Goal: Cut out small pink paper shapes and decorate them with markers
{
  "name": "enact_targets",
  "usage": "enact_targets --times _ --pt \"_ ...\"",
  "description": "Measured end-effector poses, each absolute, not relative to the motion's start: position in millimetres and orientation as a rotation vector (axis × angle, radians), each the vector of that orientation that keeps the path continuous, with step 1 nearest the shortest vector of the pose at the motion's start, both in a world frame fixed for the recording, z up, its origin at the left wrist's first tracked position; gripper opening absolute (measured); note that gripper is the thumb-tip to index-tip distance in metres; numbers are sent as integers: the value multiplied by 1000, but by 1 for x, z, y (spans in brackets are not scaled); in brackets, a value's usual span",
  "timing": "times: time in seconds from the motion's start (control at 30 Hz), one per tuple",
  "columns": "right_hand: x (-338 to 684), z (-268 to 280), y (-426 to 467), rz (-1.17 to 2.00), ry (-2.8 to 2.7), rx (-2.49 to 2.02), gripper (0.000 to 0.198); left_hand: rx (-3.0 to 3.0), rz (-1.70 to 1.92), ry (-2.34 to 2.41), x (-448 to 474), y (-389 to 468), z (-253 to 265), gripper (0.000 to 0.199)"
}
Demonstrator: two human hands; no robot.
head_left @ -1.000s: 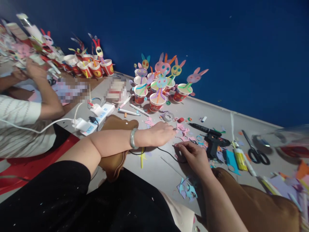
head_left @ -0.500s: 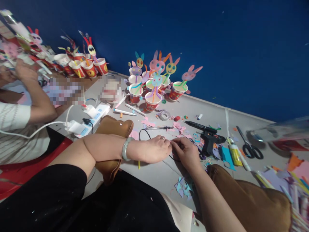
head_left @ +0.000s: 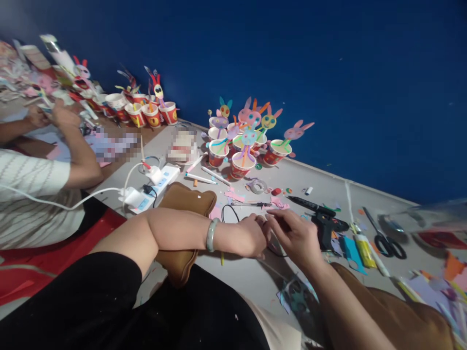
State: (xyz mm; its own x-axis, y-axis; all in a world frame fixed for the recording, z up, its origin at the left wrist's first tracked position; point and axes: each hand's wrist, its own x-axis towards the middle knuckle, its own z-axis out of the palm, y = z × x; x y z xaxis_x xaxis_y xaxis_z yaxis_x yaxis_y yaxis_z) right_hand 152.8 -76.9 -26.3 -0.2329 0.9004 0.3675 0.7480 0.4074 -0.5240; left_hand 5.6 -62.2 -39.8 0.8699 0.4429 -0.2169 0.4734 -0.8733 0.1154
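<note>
The person's left hand (head_left: 253, 236), fingers curled, and loosely bent right hand (head_left: 295, 238) met or nearly met; I could not tell whether either of the 2 gripped anything. A thin black cable (head_left: 235, 211) looped beyond the left hand. A black pistol-shaped plastic glue gun (head_left: 324, 229) lay right of the right hand.

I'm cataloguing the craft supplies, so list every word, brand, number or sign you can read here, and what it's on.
No text can be read with certainty.
Front red paper cup: pale printed marks, too small and blurred to read.
Black marker: pale marks on the barrel, too small to read.
Yellow bottle: any lettering is too blurred to read.
Pixelated patch behind the pens: obscured, nothing legible.
</note>
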Motion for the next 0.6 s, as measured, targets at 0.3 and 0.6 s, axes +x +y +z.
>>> enact_targets --times 0.3,0.6 --pt "27 8 40 297 -2897 -1392 30 2827 -257 721 3 -62 -29 65" --pt "-29 -20 73 205 -3112 -1318 36 2757 -102 752 6 -62 -50 88"
